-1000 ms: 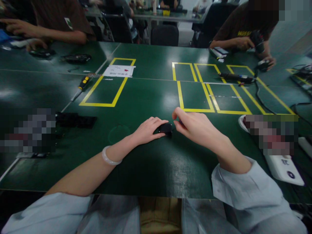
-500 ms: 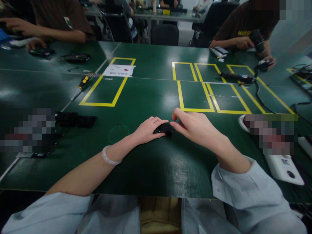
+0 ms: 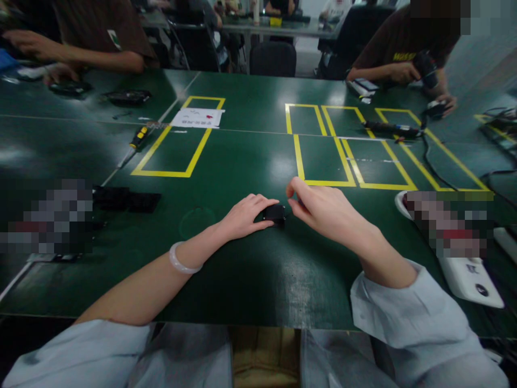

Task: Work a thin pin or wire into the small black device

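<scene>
Nearest the person, two pale sleeves frame the view, and a white bracelet (image 3: 181, 261) circles the left wrist. Taking the hands as the centre of the dial, with 12 o'clock pointing away from the person, the small black part (image 3: 275, 213) lies on the green tabletop (image 3: 242, 280) at mid-dial.

The left hand (image 3: 244, 215) comes in from 8 o'clock. Its grip is closed over the part's left end, fingers on top and thumb at the near side, holding it against the tabletop. The right hand (image 3: 323, 213) comes in from 4 o'clock. Its grip is narrowed to a pinch, thumb and forefinger drawn together just beside the part's right end. Whether they hold anything, or touch the part, I cannot tell.

At 4 o'clock, near the tabletop's edge, lies a white device (image 3: 470, 280). At 9 o'clock sit flat black pieces (image 3: 125, 199). Farther out, yellow tape rectangles (image 3: 177, 140) are marked at 11 and 1 o'clock. A yellow-handled screwdriver (image 3: 138, 137) and a paper sheet (image 3: 196, 117) lie by the 11 o'clock one, and a long dark tool (image 3: 390, 128) with a cable lies at 2 o'clock. Farthest off, a co-worker's hand (image 3: 404, 71) at 2 o'clock grips a dark object, and another person's forearm (image 3: 81, 54) rests at 10 o'clock.
</scene>
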`<action>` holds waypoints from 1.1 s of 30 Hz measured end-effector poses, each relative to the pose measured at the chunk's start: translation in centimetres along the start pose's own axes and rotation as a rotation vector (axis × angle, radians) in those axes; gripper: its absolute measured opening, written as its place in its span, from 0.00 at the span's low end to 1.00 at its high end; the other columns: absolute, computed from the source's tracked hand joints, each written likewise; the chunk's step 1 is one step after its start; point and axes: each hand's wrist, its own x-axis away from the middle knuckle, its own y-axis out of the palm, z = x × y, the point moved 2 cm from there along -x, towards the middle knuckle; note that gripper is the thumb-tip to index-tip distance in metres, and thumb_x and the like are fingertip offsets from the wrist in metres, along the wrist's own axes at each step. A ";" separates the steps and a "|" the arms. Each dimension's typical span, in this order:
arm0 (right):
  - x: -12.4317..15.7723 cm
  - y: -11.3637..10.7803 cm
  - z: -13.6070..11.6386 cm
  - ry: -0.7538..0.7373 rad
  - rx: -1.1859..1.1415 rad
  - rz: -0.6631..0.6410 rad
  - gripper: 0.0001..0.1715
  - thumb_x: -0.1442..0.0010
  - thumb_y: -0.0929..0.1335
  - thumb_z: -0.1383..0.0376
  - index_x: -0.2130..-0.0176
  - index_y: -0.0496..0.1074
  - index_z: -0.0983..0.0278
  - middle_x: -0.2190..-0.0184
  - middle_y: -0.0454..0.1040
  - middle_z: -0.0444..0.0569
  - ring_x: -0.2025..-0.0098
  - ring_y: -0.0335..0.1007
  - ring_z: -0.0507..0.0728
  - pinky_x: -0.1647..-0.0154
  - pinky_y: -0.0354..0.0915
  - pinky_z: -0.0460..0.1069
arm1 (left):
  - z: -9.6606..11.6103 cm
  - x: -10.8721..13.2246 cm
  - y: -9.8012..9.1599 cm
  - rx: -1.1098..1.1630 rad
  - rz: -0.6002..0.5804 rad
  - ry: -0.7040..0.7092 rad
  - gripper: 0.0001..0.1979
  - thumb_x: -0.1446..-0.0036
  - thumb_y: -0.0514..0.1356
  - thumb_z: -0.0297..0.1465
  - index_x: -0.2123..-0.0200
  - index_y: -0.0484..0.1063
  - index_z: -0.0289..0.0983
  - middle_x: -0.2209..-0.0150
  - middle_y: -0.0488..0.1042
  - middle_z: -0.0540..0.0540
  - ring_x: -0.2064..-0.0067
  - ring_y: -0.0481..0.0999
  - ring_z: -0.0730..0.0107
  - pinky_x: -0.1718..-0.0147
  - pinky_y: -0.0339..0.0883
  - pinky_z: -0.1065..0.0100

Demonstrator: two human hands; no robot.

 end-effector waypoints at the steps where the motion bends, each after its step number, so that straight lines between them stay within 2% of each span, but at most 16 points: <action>1: 0.0 0.0 0.0 0.001 0.001 -0.004 0.11 0.34 0.58 0.62 0.55 0.63 0.63 0.71 0.75 0.46 0.72 0.69 0.54 0.74 0.48 0.47 | 0.0 0.0 0.0 0.001 0.002 0.001 0.25 0.37 0.55 0.43 0.40 0.60 0.42 0.51 0.69 0.42 0.52 0.67 0.58 0.51 0.61 0.59; 5: 0.0 -0.1 -0.1 0.012 0.034 -0.031 0.15 0.32 0.56 0.57 0.57 0.64 0.63 0.73 0.74 0.46 0.74 0.69 0.54 0.74 0.47 0.47 | -0.1 0.0 0.2 0.003 0.007 0.001 0.25 0.37 0.55 0.44 0.40 0.60 0.42 0.51 0.69 0.42 0.52 0.67 0.58 0.52 0.61 0.59; 13: 0.1 0.0 0.1 0.000 0.013 -0.007 0.11 0.34 0.58 0.62 0.54 0.63 0.63 0.70 0.75 0.46 0.73 0.69 0.54 0.75 0.48 0.46 | -0.1 0.1 0.1 -0.001 0.005 -0.002 0.25 0.37 0.56 0.43 0.39 0.59 0.42 0.51 0.69 0.43 0.52 0.66 0.59 0.51 0.61 0.60; 19: 0.1 -0.2 -0.1 0.009 0.045 -0.034 0.15 0.32 0.56 0.57 0.57 0.64 0.63 0.74 0.74 0.46 0.73 0.69 0.55 0.75 0.47 0.47 | 0.1 0.0 0.0 0.002 0.008 -0.002 0.24 0.37 0.55 0.43 0.40 0.61 0.41 0.51 0.69 0.42 0.53 0.67 0.58 0.52 0.61 0.59; 27: 0.1 0.0 0.1 -0.011 0.008 -0.001 0.11 0.35 0.58 0.63 0.54 0.62 0.63 0.69 0.76 0.46 0.72 0.69 0.54 0.75 0.48 0.46 | 0.1 0.0 -0.2 0.008 -0.002 -0.001 0.25 0.37 0.55 0.42 0.39 0.60 0.41 0.51 0.69 0.42 0.52 0.66 0.58 0.52 0.61 0.60; 33: 0.0 -0.1 -0.1 0.004 0.047 -0.029 0.15 0.32 0.56 0.57 0.57 0.64 0.63 0.73 0.74 0.47 0.73 0.69 0.55 0.75 0.47 0.46 | -0.1 0.0 0.1 0.004 0.005 0.000 0.25 0.37 0.56 0.42 0.40 0.60 0.41 0.51 0.69 0.42 0.52 0.66 0.58 0.51 0.61 0.59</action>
